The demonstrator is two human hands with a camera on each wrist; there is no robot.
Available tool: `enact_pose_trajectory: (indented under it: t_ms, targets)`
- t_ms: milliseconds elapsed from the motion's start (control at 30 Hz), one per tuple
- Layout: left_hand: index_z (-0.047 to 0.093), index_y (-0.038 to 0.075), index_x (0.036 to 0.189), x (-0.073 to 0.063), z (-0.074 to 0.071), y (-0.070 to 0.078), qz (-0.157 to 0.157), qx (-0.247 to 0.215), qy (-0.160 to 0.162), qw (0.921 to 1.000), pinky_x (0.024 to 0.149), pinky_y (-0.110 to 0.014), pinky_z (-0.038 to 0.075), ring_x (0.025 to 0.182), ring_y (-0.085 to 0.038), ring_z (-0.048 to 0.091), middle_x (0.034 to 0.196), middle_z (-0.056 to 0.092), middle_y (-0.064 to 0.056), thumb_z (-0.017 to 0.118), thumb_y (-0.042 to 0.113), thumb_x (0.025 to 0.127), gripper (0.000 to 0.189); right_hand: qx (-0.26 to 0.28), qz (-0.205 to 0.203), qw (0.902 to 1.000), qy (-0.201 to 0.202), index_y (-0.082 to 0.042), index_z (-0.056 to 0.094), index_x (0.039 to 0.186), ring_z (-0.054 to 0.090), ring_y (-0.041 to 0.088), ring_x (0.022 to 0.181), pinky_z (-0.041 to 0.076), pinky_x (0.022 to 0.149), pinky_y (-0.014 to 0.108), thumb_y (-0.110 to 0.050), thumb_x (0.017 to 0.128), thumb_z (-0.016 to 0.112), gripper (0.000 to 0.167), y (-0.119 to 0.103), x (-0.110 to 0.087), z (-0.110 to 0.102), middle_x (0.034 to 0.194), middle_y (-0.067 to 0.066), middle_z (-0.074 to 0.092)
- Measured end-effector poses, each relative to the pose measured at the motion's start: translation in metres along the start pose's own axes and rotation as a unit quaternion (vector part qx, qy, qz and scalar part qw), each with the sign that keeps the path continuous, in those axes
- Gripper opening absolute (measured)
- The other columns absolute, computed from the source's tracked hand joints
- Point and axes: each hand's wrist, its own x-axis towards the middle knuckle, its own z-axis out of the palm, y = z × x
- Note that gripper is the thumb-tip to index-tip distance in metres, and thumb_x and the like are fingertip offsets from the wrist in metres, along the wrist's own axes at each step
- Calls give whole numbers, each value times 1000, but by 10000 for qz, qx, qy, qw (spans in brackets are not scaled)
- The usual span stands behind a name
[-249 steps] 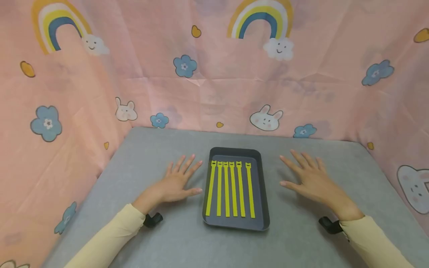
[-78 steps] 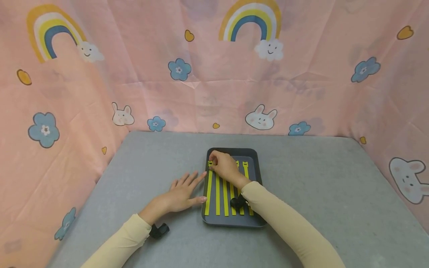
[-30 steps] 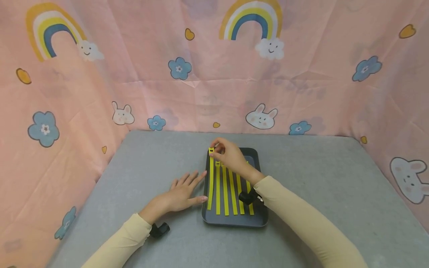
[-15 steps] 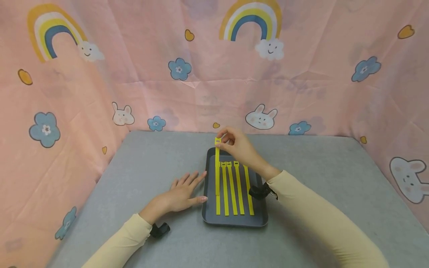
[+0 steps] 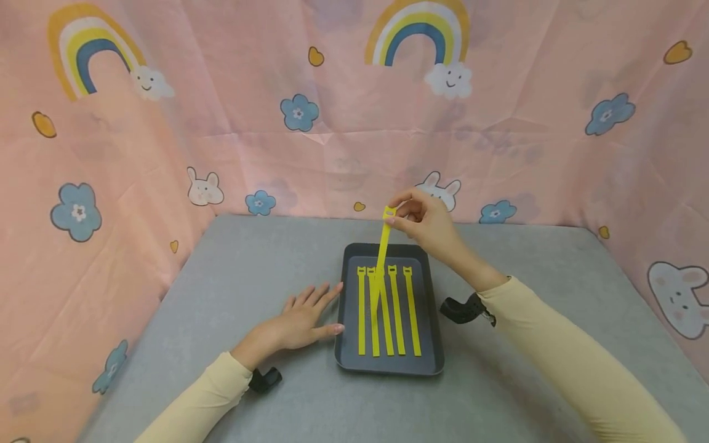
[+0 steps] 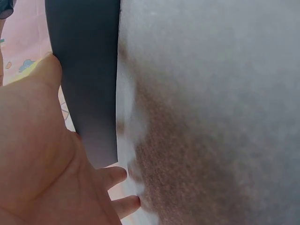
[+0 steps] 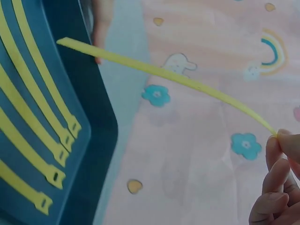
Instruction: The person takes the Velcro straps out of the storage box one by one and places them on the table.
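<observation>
My right hand (image 5: 429,224) pinches a yellow hook-and-loop cable tie (image 5: 383,246) by its slotted head, between thumb and forefinger. The tie hangs down over the dark grey tray (image 5: 434,320); in the right wrist view the strap (image 7: 187,83) bows gently, its tail lifted off the tray floor. Several more yellow cable ties (image 5: 412,314) lie side by side inside the tray, slotted heads at the far end. Beside the tray's left wall, my left hand (image 5: 296,323) rests with fingers spread, fingertip and thumb at the rim. The left wrist view shows the palm (image 6: 47,140) along the tray's outer wall.
The tray stands on a grey table (image 5: 266,258). A pink patterned curtain (image 5: 249,74) rises behind the table and along both sides. Each wrist carries a black camera mount (image 5: 462,309).
The right hand took hold of the leftmost cable tie, lifted it from the tray, and carried it up and to the right. The left hand has stayed by the tray over the last seconds.
</observation>
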Motion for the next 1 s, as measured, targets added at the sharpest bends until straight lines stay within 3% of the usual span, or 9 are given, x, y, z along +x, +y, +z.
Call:
enact_pose_trajectory:
  t_ms: [233,600,1000]
  targets:
    - [2,37,160,-2,0,0,-44,-8,-3,10000,117,-70,9,155,-40,5,169,8,-8,46,66,95,84,-241,276,9992,188,-10,64,112,50,18,59,41,52,27,-20,90,74,26,-3,-7,-34,78,-9,63]
    - [4,34,160,-2,0,0,92,-66,78,9999,115,-73,8,154,-43,7,168,10,-12,44,69,94,85,-299,616,9971,324,-10,63,111,49,17,57,44,58,28,-16,89,75,26,5,-29,-76,75,-14,67]
    - [3,35,160,-3,-1,2,-52,-40,-15,10000,116,-71,10,155,-41,6,169,9,-10,46,64,96,82,-322,1397,9895,-189,-10,60,113,47,19,59,41,56,31,-21,91,73,27,16,-57,-103,77,-11,66]
